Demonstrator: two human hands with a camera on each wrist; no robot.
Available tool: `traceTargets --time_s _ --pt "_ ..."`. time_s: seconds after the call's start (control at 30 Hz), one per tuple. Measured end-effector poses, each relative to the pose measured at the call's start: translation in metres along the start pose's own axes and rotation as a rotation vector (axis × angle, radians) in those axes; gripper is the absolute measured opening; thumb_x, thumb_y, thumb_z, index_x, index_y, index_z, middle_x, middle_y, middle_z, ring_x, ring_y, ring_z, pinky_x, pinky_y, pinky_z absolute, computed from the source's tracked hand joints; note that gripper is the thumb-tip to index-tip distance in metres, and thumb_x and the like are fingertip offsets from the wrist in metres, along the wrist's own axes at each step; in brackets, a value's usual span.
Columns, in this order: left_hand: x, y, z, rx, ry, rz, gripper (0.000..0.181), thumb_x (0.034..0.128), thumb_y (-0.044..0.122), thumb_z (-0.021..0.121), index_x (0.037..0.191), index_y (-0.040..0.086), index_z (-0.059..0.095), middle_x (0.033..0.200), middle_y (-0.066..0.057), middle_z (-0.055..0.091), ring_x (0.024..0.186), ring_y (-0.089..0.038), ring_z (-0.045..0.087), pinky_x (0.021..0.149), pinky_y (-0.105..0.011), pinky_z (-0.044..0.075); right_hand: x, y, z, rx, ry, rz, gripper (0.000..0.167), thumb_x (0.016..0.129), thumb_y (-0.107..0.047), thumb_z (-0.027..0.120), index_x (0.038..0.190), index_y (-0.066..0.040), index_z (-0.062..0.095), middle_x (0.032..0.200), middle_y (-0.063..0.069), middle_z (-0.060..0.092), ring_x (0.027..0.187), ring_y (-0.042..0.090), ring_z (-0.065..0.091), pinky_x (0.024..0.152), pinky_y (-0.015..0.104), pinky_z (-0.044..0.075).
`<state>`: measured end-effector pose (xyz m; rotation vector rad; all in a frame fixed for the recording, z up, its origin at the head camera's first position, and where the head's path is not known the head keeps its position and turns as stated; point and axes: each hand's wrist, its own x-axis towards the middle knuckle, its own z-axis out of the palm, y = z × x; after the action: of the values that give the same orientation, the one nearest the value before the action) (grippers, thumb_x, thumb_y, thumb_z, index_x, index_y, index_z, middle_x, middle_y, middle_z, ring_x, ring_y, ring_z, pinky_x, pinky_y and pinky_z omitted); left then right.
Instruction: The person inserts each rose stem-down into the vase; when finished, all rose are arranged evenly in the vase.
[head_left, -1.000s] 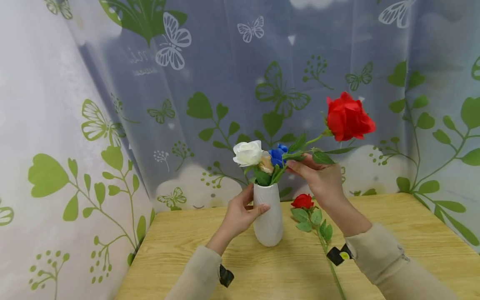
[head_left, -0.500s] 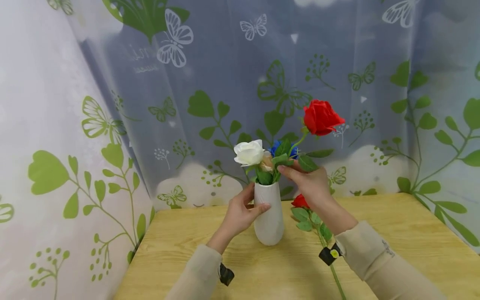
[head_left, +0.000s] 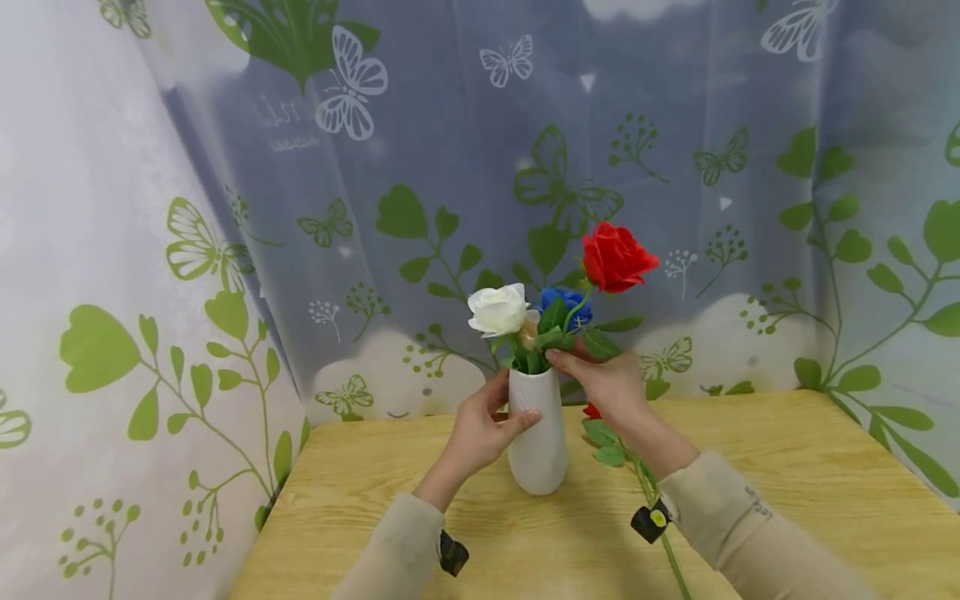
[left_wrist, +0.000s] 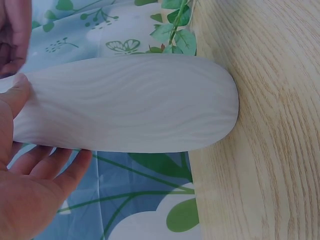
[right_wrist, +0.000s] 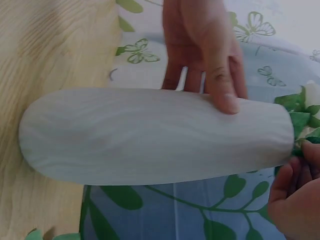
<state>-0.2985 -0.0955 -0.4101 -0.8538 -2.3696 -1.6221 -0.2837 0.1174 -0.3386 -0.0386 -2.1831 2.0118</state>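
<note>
A white ribbed vase stands upright on the table, and my left hand grips its upper part, thumb in front and fingers behind. White, blue and peach roses rise from its mouth. Just over the rim, my right hand pinches the stem of a red rose, whose bloom leans right above the blue one. The lower stem is hidden by the vase. In the right wrist view, the right fingertips are close beside the vase mouth among green leaves.
A second red rose lies on the wooden table right of the vase, its bloom mostly hidden behind my right hand and its stem running toward the front. Behind the table hangs a printed curtain with leaves and butterflies.
My right hand has moved left and down toward the vase mouth, bringing the red rose lower and more upright. The left hand has kept its grip on the vase.
</note>
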Motion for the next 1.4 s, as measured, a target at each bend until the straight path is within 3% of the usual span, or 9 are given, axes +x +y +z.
traceTargets --time_s 0.13,0.23,0.33,0.43,0.6,0.8,0.9,1.1,1.4 --pt "0.000 0.000 0.000 0.001 0.002 0.003 0.066 0.0976 0.024 0.079 0.157 0.025 0.050 0.141 -0.007 0.068 0.126 -0.024 0.069 0.093 -0.039 0.063 0.002 0.009 0.004 -0.031 0.023 -0.071 0.047 0.088 -0.032 0.089 0.124 -0.007 0.076 0.118 -0.001 0.079 0.115 0.014 0.071 0.098 0.031 0.058" --pt "0.000 0.000 0.000 0.005 -0.001 -0.001 0.066 0.0980 0.025 0.078 0.157 0.025 0.049 0.142 -0.008 0.068 0.127 -0.024 0.068 0.093 -0.038 0.063 0.002 0.013 0.009 -0.015 0.032 -0.130 0.037 0.087 -0.024 0.089 0.116 -0.006 0.075 0.098 -0.010 0.077 0.093 0.004 0.070 0.081 0.022 0.058" --pt "-0.001 0.001 0.000 0.012 -0.001 -0.009 0.067 0.0981 0.026 0.078 0.158 0.024 0.048 0.143 -0.008 0.067 0.128 -0.024 0.068 0.094 -0.041 0.063 -0.001 0.012 0.012 0.044 0.023 -0.112 0.023 0.087 -0.018 0.088 0.098 -0.008 0.071 0.077 -0.013 0.067 0.069 0.002 0.062 0.064 0.022 0.053" --pt "-0.001 0.000 0.001 0.010 0.001 -0.008 0.067 0.0981 0.026 0.078 0.158 0.023 0.049 0.143 -0.008 0.067 0.127 -0.025 0.068 0.094 -0.041 0.063 -0.004 0.011 0.012 0.106 -0.015 -0.056 0.024 0.088 -0.016 0.087 0.086 -0.011 0.064 0.061 -0.010 0.057 0.053 0.009 0.050 0.054 0.026 0.045" --pt "-0.002 -0.002 0.001 -0.007 0.004 -0.001 0.067 0.0984 0.025 0.078 0.158 0.023 0.048 0.143 -0.008 0.067 0.127 -0.026 0.068 0.095 -0.044 0.063 -0.008 0.005 0.006 0.117 -0.084 -0.019 0.018 0.089 -0.021 0.087 0.092 -0.015 0.070 0.065 -0.009 0.061 0.055 0.012 0.051 0.057 0.028 0.046" --pt "-0.002 -0.001 0.001 -0.008 0.014 0.011 0.066 0.0983 0.024 0.078 0.157 0.022 0.049 0.141 -0.009 0.068 0.126 -0.027 0.069 0.094 -0.043 0.063 -0.012 -0.005 0.002 0.088 -0.046 -0.054 0.035 0.091 -0.033 0.086 0.065 -0.019 0.067 0.054 -0.005 0.052 0.057 0.015 0.051 0.061 0.029 0.048" --pt "-0.002 -0.001 0.001 -0.007 0.010 0.010 0.066 0.0977 0.024 0.079 0.157 0.023 0.050 0.142 -0.009 0.068 0.126 -0.026 0.069 0.094 -0.043 0.063 -0.011 -0.005 0.001 0.089 -0.025 -0.065 0.036 0.091 -0.036 0.085 0.064 -0.021 0.068 0.053 -0.006 0.053 0.058 0.014 0.052 0.062 0.028 0.048" --pt "-0.003 -0.003 0.002 -0.014 -0.001 0.012 0.067 0.0979 0.022 0.078 0.158 0.021 0.048 0.143 -0.010 0.067 0.127 -0.027 0.068 0.095 -0.049 0.062 -0.007 0.003 0.004 0.014 -0.025 -0.066 0.028 0.090 -0.039 0.086 0.077 -0.016 0.076 0.053 -0.005 0.053 0.055 0.014 0.049 0.059 0.028 0.044" --pt "-0.001 -0.002 0.001 0.002 0.011 0.034 0.074 0.0978 0.022 0.079 0.162 0.016 0.043 0.142 -0.014 0.068 0.128 -0.027 0.068 0.093 -0.044 0.063 0.000 0.012 0.007 -0.054 -0.098 -0.039 0.024 0.092 -0.033 0.083 0.085 -0.011 0.077 0.050 -0.005 0.050 0.049 0.014 0.045 0.054 0.030 0.042"
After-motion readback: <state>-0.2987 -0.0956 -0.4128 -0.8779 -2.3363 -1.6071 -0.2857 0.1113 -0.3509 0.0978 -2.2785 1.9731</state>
